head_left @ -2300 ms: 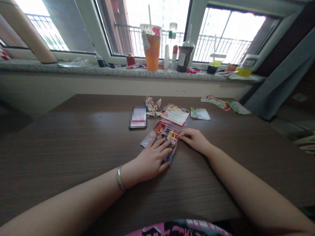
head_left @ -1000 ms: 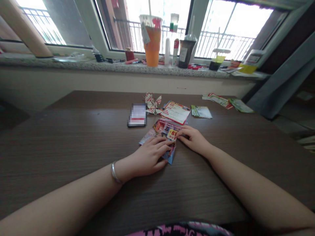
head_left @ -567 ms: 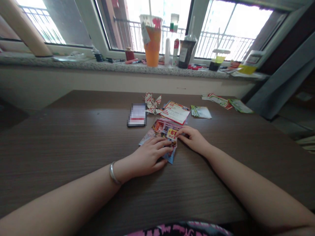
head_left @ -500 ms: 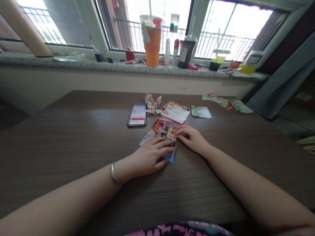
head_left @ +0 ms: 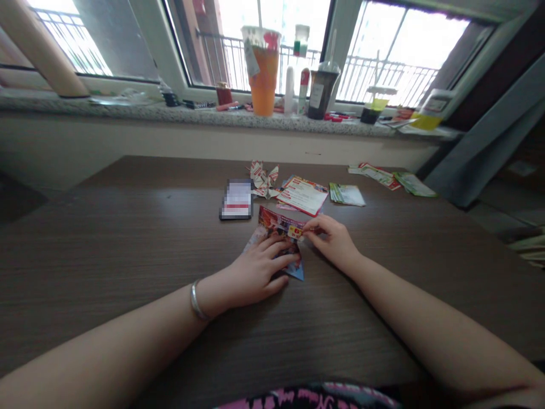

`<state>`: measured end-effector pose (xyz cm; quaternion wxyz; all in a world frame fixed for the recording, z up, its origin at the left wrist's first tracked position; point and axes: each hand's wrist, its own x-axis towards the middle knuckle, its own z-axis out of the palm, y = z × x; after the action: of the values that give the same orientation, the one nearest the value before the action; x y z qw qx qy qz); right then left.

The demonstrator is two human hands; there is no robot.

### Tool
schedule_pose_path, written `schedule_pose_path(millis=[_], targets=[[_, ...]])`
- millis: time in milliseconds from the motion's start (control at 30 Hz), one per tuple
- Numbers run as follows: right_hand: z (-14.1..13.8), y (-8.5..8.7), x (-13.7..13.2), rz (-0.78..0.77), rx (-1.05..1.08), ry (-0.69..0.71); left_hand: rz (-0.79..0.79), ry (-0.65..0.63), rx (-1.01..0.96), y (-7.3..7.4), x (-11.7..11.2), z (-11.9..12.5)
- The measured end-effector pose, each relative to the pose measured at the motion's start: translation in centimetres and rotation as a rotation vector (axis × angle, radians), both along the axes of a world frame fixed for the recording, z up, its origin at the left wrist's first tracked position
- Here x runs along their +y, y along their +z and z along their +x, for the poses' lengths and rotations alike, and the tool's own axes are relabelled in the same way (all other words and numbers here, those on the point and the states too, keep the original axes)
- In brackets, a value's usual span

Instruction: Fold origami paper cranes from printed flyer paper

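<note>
A colourful printed flyer (head_left: 279,222) lies folded on the brown wooden table (head_left: 128,238) in front of me. My left hand (head_left: 255,271), with a silver bangle on the wrist, lies flat on the flyer's near part with fingers stretched out, pressing it down. My right hand (head_left: 332,241) pinches the flyer's right flap between thumb and fingers and lifts it off the table, so the flap stands tilted up.
A phone (head_left: 237,199) lies behind the flyer, with a folded paper crane (head_left: 264,179) and more flyers (head_left: 304,195) beside it. Further leaflets (head_left: 347,194) lie at the right. The windowsill holds an orange cup (head_left: 264,71), a dark cup (head_left: 319,94) and small bottles.
My right hand has closed on the flyer's right flap and raised it from the table, folding it toward the left. The left hand has stayed pressed on the paper.
</note>
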<state>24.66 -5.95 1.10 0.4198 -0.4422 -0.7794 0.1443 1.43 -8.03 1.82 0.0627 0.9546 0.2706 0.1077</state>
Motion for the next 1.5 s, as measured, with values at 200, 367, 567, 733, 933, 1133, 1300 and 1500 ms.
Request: schedule_pose_path(millis=[200,367,567,733,933,1133,1300,1500], targets=[[-0.3,-0.5,-0.4,-0.170,0.153,-0.045,-0.017,0.006,0.067,-0.1,-0.4,-0.7],[-0.8,-0.8,-0.6,-0.263,0.088,-0.050,0.001,0.040,0.089,-0.3,-0.5,-0.8],[-0.9,-0.5,-0.5,-0.288,0.011,-0.038,0.023,0.034,0.062,-0.2,-0.5,-0.9],[-0.8,-0.3,-0.3,-0.267,-0.043,-0.041,-0.003,0.046,0.095,0.0,-0.5,-0.9],[-0.6,-0.7,0.0,-0.273,0.007,-0.100,-0.021,0.036,0.107,0.0,0.0,-0.9],[-0.4,-1.2,0.4,-0.286,0.071,-0.178,-0.001,0.043,0.088,-0.2,0.2,-0.9],[-0.3,-1.4,0.8,-0.394,0.205,-0.083,0.003,0.082,0.066,-0.3,0.0,-1.0],[-0.7,-1.7,0.9,-0.434,0.376,-0.033,-0.002,0.156,-0.112,-0.6,0.1,-0.8]])
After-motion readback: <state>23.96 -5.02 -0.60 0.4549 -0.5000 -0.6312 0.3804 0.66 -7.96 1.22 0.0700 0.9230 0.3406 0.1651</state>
